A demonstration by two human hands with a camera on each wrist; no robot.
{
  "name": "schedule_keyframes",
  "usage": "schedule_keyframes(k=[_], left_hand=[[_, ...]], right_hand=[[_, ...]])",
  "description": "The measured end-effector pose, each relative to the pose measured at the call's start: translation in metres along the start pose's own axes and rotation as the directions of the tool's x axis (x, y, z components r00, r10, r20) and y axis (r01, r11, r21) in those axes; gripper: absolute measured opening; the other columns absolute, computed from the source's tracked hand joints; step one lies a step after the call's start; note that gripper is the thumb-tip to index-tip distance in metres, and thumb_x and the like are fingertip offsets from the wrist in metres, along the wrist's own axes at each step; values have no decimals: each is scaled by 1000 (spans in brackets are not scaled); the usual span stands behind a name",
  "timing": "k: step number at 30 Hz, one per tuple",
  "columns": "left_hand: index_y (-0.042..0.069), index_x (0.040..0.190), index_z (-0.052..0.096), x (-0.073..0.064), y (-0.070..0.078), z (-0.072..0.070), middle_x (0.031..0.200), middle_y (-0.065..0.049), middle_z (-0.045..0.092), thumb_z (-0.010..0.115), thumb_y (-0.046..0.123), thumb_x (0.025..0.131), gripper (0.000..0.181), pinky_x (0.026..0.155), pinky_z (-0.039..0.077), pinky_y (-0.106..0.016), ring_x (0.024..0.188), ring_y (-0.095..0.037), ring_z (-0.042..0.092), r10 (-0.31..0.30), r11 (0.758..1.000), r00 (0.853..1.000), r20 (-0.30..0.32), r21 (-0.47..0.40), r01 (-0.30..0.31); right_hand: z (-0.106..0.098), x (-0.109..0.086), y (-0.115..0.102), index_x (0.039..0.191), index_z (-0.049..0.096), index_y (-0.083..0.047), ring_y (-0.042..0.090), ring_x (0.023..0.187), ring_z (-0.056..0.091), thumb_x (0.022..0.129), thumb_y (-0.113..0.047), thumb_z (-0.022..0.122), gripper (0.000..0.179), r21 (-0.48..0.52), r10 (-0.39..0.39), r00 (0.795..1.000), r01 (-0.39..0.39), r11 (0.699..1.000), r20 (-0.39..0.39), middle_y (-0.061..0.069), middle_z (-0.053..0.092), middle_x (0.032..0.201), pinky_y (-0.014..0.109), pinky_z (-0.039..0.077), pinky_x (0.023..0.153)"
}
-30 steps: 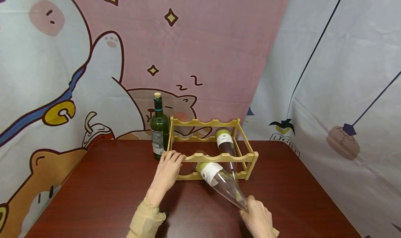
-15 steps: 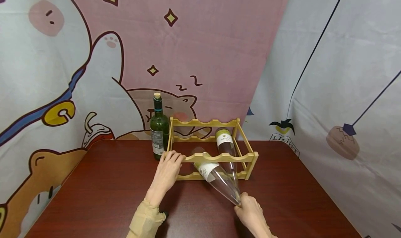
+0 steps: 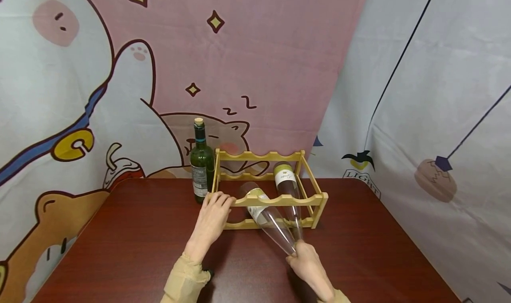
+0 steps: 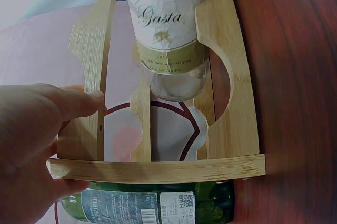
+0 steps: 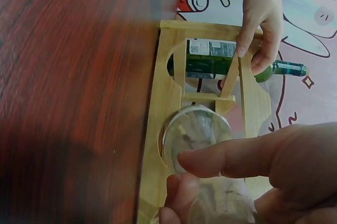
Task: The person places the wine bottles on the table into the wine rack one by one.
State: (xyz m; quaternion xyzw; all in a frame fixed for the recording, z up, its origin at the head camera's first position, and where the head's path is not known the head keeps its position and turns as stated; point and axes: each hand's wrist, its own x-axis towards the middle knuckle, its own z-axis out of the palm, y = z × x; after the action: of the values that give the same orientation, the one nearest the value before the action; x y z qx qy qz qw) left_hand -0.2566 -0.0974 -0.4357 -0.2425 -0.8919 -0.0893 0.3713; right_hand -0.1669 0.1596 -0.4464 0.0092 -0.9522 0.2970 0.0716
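Observation:
My left hand [image 3: 211, 218] grips the front left corner of a light wooden wine rack [image 3: 284, 201], thumb over the top rail in the left wrist view. With my right hand [image 3: 307, 263] I hold a clear glass bottle [image 3: 275, 230] by its neck. Its base end points away from me, beneath the front top rail and inside the rack's lower level. A white and olive label [image 4: 166, 24] wraps that end. The bottle lies slantwise, neck toward the front right. Fingers hide most of its neck.
Another clear bottle [image 3: 285, 179] lies in the rack's right part, neck forward. A corked green bottle [image 3: 202, 161] stands upright against the rack's left side. Behind the dark red table [image 3: 139, 241] hangs a printed cartoon cloth [image 3: 279, 72].
My right hand has moved forward and left, sliding the clear bottle deeper into the rack's lower level. The left hand has stayed on the rack corner.

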Motion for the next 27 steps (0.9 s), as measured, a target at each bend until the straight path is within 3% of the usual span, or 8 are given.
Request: schedule_keyframes(k=[14,23,27], left_hand=[[14,104,66,0,1,-2,100,-1,67,77,9,75,32,98,43,-54,107,-25,57,-15,1000,1000,18,-8,15],[14,104,66,0,0,-1,100,-1,67,77,8,75,32,97,43,-53,106,-25,57,-6,1000,1000,17,-13,7],[14,105,66,-1,0,-1,100,-1,67,77,8,75,32,97,43,-52,105,-25,57,-8,1000,1000,21,-21,8]], right_hand=[[17,10,-6,63,53,-5,11,53,39,68,-3,69,18,59,-49,999,50,997,-19,-2,45,58,24,34,49],[29,17,-9,64,53,-7,15,55,41,70,-10,71,19,21,8,999,-7,1000,-51,1,47,59,29,33,50],[34,20,-10,67,55,-4,15,56,42,70,-7,70,16,64,6,998,-3,998,-55,1,49,61,28,34,51]])
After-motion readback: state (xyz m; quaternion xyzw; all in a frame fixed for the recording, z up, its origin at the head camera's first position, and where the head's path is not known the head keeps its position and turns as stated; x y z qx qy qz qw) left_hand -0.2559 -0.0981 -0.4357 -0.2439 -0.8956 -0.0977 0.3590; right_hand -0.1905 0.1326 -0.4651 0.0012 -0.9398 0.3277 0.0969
